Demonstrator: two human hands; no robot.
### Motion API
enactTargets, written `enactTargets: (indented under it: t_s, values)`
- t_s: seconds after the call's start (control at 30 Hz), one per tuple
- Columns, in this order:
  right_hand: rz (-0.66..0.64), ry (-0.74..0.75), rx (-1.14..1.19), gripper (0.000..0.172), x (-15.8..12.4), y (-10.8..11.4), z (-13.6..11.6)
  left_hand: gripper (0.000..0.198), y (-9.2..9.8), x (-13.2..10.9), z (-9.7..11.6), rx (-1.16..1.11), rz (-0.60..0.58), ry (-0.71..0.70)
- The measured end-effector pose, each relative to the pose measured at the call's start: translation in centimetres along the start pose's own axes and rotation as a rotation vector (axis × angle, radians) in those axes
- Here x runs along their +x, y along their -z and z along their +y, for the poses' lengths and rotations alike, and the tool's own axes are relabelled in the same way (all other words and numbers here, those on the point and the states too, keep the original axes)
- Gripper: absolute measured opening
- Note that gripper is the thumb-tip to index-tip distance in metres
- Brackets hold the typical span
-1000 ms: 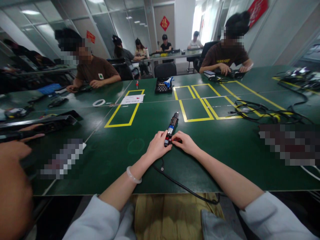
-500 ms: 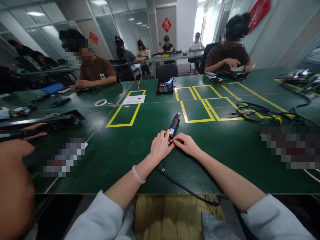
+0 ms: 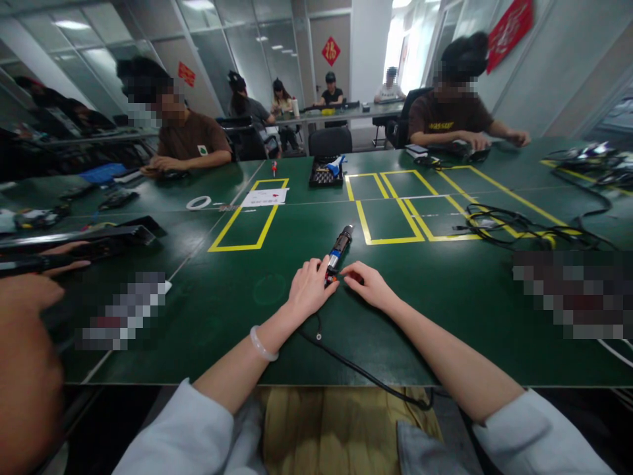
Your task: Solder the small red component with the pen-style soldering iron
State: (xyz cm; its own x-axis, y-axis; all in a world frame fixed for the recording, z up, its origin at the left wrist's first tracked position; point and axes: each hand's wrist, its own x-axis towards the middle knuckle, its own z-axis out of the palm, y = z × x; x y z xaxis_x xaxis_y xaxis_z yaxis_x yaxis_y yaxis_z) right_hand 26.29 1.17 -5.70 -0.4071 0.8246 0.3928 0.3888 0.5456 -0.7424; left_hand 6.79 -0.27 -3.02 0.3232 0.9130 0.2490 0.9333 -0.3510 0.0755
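Note:
A slim electric screwdriver (image 3: 337, 254) lies slanted on the green table, its tip pointing away from me. Its body shows a silver and blue middle, with small red and orange parts and wires at the near end. My left hand (image 3: 311, 287) wraps over that near end, hiding part of it. Just to the right, my right hand (image 3: 368, 285) hovers with curled fingers, thumb and forefinger slightly apart and no longer touching the screwdriver. A black cable (image 3: 356, 371) runs from beneath my left hand to the table's front edge, beside a thin lead with a small ring terminal (image 3: 319, 336).
Yellow tape outlines (image 3: 395, 241) mark the table. A black tray (image 3: 326, 173), a tape roll (image 3: 198, 202) and a paper sheet (image 3: 266, 197) lie farther back. Coiled cables (image 3: 504, 221) are at right. A neighbour's hand (image 3: 64, 257) holds a black part at left; co-workers sit opposite.
My right hand has come away from the screwdriver's near end. My left hand, with the screwdriver, has shifted slightly left. The co-worker at back right has stretched out an arm.

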Motion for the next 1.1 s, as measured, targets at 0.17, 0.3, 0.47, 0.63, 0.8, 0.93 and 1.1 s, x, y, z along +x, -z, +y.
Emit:
enactTargets:
  t_s: [0.17, 0.3, 0.47, 0.63, 0.8, 0.93, 1.1]
  values:
    - [-0.002, 0.001, 0.011, 0.015, 0.0, 0.1, -0.1, 0.065, 0.4, -0.2, -2.5, 0.046, -0.011, 0.041]
    - [-0.006, -0.003, 0.010, 0.015, -0.1, 0.2, -0.2, 0.065, 0.9, -0.2, -5.3, 0.088, -0.034, 0.106]
    - [-0.014, -0.018, -0.002, 0.014, -0.1, 0.2, -0.2, 0.066, 1.5, -0.3, -10.0, 0.161, -0.066, 0.205]
    - [-0.023, -0.025, -0.011, 0.014, 0.0, 0.2, -0.1, 0.068, 2.2, -0.7, -15.4, 0.230, -0.093, 0.300]
    - [-0.022, -0.028, -0.020, 0.014, 0.0, 0.1, -0.1, 0.069, 3.2, -1.0, -20.6, 0.274, -0.148, 0.429]
    - [-0.026, -0.027, -0.014, 0.013, 0.0, 0.0, -0.2, 0.070, 4.0, -1.2, -24.1, 0.283, -0.176, 0.509]
    - [-0.035, -0.033, -0.014, 0.013, 0.0, 0.0, -0.2, 0.066, 4.7, -1.4, -27.3, 0.288, -0.229, 0.593]
